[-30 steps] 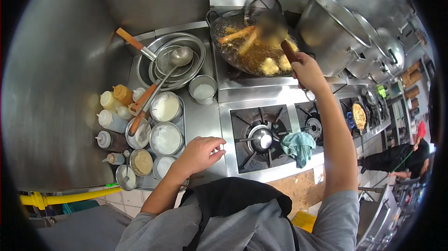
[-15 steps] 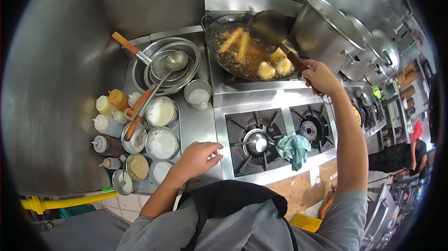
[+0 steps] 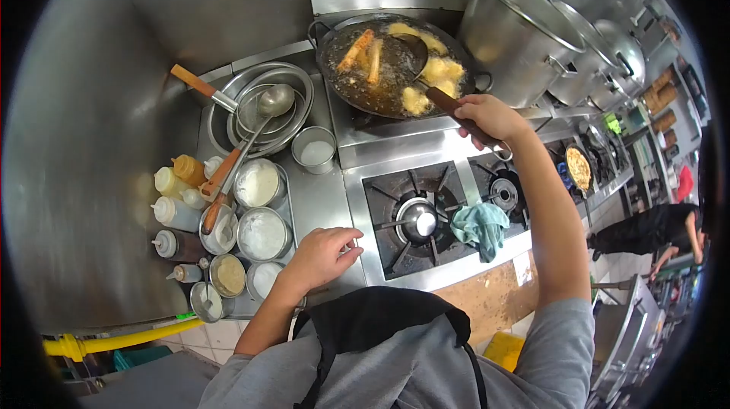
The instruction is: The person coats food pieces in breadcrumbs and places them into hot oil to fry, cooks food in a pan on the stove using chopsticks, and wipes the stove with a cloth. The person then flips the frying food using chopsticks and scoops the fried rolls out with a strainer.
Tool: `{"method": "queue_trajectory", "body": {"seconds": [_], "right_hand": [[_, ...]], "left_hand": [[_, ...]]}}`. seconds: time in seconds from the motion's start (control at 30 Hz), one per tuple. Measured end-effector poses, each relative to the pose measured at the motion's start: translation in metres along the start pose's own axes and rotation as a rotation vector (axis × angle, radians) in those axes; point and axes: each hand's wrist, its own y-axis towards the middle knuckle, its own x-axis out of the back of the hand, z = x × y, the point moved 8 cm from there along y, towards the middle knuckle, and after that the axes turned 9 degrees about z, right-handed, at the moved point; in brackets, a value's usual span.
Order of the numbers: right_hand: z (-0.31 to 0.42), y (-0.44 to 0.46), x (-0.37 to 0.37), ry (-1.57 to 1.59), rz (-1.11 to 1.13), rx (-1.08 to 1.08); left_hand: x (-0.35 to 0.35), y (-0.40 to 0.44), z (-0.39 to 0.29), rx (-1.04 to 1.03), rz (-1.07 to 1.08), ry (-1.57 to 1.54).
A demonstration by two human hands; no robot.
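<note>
My right hand (image 3: 490, 121) grips the wooden handle of a dark, round-headed skimmer (image 3: 443, 99). Its head dips into bubbling oil in a wide wok (image 3: 323, 66) at the back. Two browned fried sticks (image 3: 356, 50) float on the left side of the oil, and several pale yellow battered pieces (image 3: 442, 73) lie on the right and at the back. Low over the steel counter's front, my left hand (image 3: 327, 257) is empty, its fingers loosely bent and the thumb apart.
Nested steel bowls (image 3: 220, 116) with a strainer and ladle (image 3: 275, 101) stand left, near squeeze bottles (image 3: 176, 213) and several powder tins (image 3: 263, 234). Tall pots (image 3: 517, 44) flank the wok. A green cloth (image 3: 480, 230) lies by the front burners (image 3: 417, 220). Another person (image 3: 654, 230) stands far right.
My right hand has lowered the skimmer from above the wok into the oil, among the battered pieces. My left hand has stayed nearly still. The whole view has shifted slightly.
</note>
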Motion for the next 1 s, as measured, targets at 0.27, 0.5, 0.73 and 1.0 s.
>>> {"method": "queue_trajectory", "body": {"seconds": [0.27, 0.5, 0.73, 1.0], "right_hand": [[-0.015, 0.017, -0.035, 0.199, -0.013, 0.083], [-0.027, 0.024, -0.062, 0.403, -0.075, 0.181], [-0.014, 0.007, -0.065, 0.369, -0.052, 0.135], [-0.013, 0.006, -0.062, 0.212, 0.005, 0.095]], "left_hand": [[-0.004, 0.000, -0.002, 0.023, 0.018, -0.007], [-0.004, -0.001, -0.005, -0.001, -0.016, -0.006], [-0.006, -0.005, -0.005, 0.015, 0.005, -0.017], [-0.007, -0.009, -0.010, 0.015, 0.010, -0.003]]}}
